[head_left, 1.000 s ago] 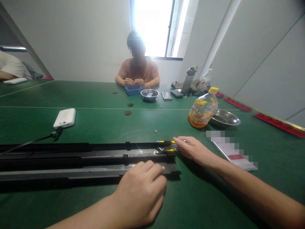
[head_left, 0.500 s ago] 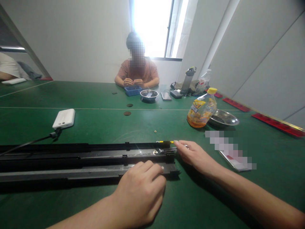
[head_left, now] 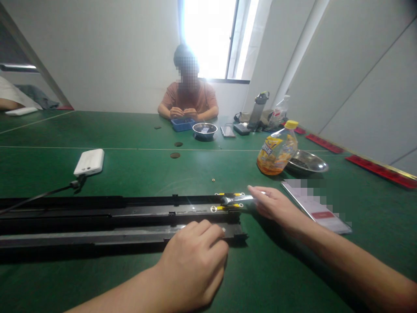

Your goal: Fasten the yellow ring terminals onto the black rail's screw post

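A long black metal rail [head_left: 107, 217] lies across the green table [head_left: 137, 171] in front of me. My left hand [head_left: 193, 263] rests on the rail's near edge close to its right end, fingers curled and pressing down. My right hand [head_left: 275, 206] is closed on the handle of a small silver wrench [head_left: 236, 199], whose head lies over the rail's right end beside yellow fittings [head_left: 228, 194]. A small nut [head_left: 213, 179] lies loose on the table just beyond the rail.
A white power bank [head_left: 89, 161] with a cable lies at the left. A yellow-capped bottle [head_left: 276, 150] and a steel bowl [head_left: 306, 161] stand at the right, a card [head_left: 317, 208] nearer. A person sits opposite with a blue tray [head_left: 182, 124] and a bowl [head_left: 204, 129].
My right hand has drawn the wrench back to the right, so its head now shows off the bolt at the rail's end. My left hand has stayed put.
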A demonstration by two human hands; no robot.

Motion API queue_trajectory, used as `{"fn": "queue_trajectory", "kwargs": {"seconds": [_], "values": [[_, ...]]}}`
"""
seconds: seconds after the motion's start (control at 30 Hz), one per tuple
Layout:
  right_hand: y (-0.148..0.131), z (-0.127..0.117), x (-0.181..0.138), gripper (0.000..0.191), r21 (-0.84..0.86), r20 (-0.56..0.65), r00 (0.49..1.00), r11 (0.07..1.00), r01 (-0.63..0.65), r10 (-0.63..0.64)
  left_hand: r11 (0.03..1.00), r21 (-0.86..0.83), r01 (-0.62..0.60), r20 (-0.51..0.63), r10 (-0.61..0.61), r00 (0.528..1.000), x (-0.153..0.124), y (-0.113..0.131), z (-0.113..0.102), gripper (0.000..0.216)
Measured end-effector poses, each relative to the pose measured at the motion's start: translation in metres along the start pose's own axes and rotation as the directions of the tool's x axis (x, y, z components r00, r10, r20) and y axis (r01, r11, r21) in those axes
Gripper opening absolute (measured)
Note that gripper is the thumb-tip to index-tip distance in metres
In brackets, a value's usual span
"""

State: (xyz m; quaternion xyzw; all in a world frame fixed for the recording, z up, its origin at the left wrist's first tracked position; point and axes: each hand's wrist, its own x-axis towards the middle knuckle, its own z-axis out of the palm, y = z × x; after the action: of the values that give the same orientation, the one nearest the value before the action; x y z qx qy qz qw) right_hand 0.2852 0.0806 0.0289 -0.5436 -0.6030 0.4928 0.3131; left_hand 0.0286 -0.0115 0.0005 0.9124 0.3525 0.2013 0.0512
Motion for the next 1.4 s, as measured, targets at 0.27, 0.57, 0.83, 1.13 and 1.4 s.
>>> {"fn": "queue_trajectory", "kwargs": {"seconds": [0.27, 0.57, 0.83, 1.13, 1.4], "values": [[0.009, 0.013, -0.017, 0.063, 0.03, -0.027, 0.997, 0.997, -0.068, 0.069, 1.0, -0.005, -0.009, -0.011, 0.009, 1.0, 0.0, -0.001, 0.0, 0.008], [0.009, 0.021, -0.019, 0.064, 0.049, -0.03, 0.998, 0.997, -0.061, 0.063, 1.0, -0.013, -0.004, -0.016, 0.004, 1.0, 0.0, 0.001, 0.0, 0.008], [0.022, 0.026, -0.01, 0.062, 0.067, 0.019, 0.998, 0.995, -0.067, 0.066, 1.0, -0.011, -0.001, -0.008, 0.001, 1.0, -0.001, 0.0, 0.001, 0.007], [0.018, 0.032, -0.01, 0.056, 0.102, 0.045, 0.997, 0.992, -0.07, 0.066, 1.0, -0.008, -0.002, -0.007, 0.002, 1.0, 0.0, 0.0, 0.0, 0.007], [0.015, 0.036, -0.006, 0.051, 0.131, 0.053, 0.997, 0.989, -0.066, 0.059, 1.0, -0.003, -0.007, -0.013, 0.007, 1.0, -0.001, 0.0, 0.001, 0.007]]}}
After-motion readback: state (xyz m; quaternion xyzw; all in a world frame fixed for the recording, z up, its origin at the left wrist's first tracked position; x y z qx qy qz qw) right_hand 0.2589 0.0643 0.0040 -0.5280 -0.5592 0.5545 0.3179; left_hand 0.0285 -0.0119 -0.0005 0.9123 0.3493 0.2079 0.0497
